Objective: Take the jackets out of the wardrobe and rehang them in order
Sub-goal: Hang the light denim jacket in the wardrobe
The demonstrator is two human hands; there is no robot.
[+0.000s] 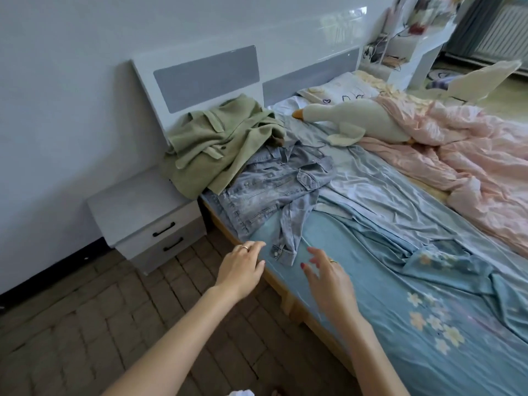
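Note:
A light denim jacket (274,190) lies spread on the blue bed sheet (400,281), one sleeve trailing toward the bed's near edge. A green jacket (217,144) is heaped on its far left part, over the bed corner and bedside table. My left hand (243,270) hovers at the bed edge just left of the denim cuff, fingers relaxed, holding nothing. Just right of the cuff, above the sheet, my right hand (328,278) has its fingers spread and is empty too. No wardrobe is in view.
A grey bedside table (148,218) with two drawers stands left of the bed. A plush goose (365,118) and a pink quilt (471,155) lie on the far side. The headboard (205,78) backs onto the wall. Brick-pattern floor (85,324) runs along the bed's wooden edge.

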